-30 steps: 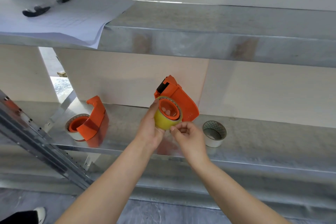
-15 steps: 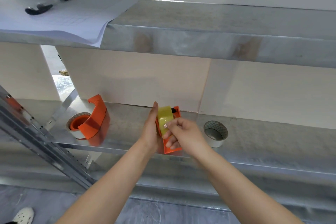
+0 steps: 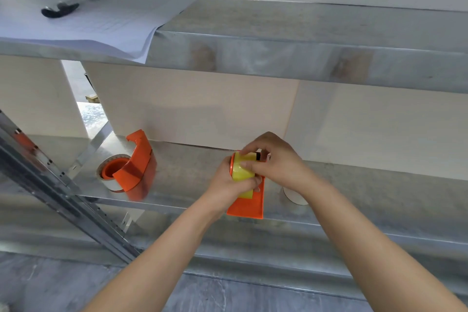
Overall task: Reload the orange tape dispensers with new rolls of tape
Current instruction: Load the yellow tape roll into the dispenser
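An orange tape dispenser (image 3: 249,204) with a yellow roll of tape (image 3: 243,168) mounted in it is held over the front of the lower metal shelf (image 3: 379,197). My left hand (image 3: 229,186) grips the dispenser and roll from the left and below. My right hand (image 3: 274,159) curls over the top of the roll, fingers pinching at the tape near the black cutter end. A second orange dispenser (image 3: 134,167) with a whitish roll stands on the shelf to the left. A loose white tape roll (image 3: 295,196) is mostly hidden behind my right wrist.
The upper shelf (image 3: 291,38) overhangs the work area, with paper sheets (image 3: 101,20) and a black-handled tool (image 3: 71,4) at its left. A slanted metal upright (image 3: 63,197) crosses the lower left. Beige panels back the lower shelf.
The dispenser has been turned edge-on and lowered toward the shelf front. My right hand has moved from under the roll to over its top.
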Tool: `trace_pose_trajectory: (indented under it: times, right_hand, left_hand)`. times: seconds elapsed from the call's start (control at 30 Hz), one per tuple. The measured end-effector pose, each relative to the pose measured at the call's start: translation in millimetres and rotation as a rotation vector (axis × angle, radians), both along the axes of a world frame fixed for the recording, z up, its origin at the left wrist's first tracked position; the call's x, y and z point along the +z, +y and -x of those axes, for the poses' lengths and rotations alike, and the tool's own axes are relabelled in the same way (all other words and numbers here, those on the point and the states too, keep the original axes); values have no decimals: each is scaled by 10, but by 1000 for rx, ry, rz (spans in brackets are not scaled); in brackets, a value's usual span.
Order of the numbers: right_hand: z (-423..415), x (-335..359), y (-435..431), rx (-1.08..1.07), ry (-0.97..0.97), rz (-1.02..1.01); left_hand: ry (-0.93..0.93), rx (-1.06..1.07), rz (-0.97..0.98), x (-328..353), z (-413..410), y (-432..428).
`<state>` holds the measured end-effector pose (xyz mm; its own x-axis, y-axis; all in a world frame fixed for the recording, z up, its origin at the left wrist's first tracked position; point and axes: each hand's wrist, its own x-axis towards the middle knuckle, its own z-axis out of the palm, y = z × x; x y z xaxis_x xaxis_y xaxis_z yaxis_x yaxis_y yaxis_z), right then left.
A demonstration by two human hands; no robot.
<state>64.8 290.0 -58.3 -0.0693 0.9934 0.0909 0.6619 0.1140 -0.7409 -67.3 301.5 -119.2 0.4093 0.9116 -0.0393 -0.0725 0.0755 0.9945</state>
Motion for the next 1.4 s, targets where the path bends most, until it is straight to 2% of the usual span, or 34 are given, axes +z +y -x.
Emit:
trace_pose_trajectory:
  times: [0.1,0.3,0.4,0.5,0.6,0.83,1.1,1.3,1.4]
  right_hand:
    - [-18,-25,-17,105,16,-85]
    - [-97,-54,28,268,-212,-149]
    - [-77,-101,32,275,-215,-181]
    - [-44,-157,12,224,-220,-301]
    - [-19,-179,41,139,-124,-276]
    - [-128,-168,268,-50,153,-28]
    - [-331,-221,458,-134,288,-11]
    - [-397,-272,585,-187,525,48]
    - [-432,-284,621,-199,551,86]
  left_hand:
    - [28,29,-4,40,-7,-4]
    - [154,13,-75,48,33,-11]
    - [113,-15,-85,63,32,-47]
    - [92,28,-74,56,26,-63]
    - [96,54,-37,57,19,-78]
    - [231,100,-62,-8,60,-114]
    - [182,111,-88,-43,148,-242]
    - [215,132,-130,3,169,-253]
    - [190,140,-139,33,180,-277]
